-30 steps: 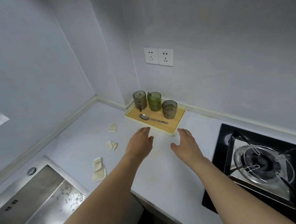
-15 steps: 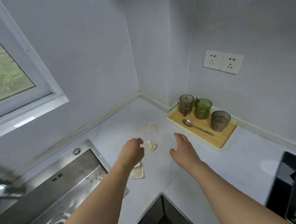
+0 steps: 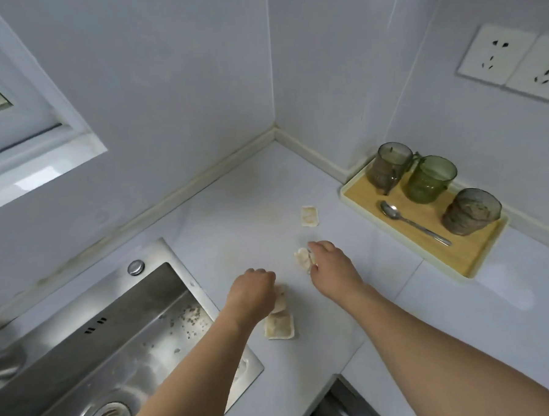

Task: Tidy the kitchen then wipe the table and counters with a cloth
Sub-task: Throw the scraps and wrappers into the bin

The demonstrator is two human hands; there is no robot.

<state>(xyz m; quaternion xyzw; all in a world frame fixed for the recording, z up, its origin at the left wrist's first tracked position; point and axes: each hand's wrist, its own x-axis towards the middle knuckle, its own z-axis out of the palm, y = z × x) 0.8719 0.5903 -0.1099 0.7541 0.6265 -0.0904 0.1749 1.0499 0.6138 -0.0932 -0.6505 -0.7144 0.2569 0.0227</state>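
While both hands (image 3: 332,265) reach, scraps (image 3: 304,258) (crumpled) litter the counter (image 3: 242,216).

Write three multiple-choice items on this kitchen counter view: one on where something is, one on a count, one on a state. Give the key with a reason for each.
1. Where does the spoon lie?
A. in the sink
B. on the tray, in front of the cups
C. on the counter beside the tea bags

2. How many cups stand on the tray?
A. two
B. three
C. four

3. What is the right hand doing?
A. closing its fingers on a used tea bag on the counter
B. lifting the spoon
C. resting flat in the sink

Key:
1 B: the spoon rests on the tray's wooden floor, nearer the camera than the cups.
2 B: a grey cup, a green cup and another grey cup stand there.
3 A: its fingertips curl round the crumpled tea bag, while the left hand reaches over another beside the sink.
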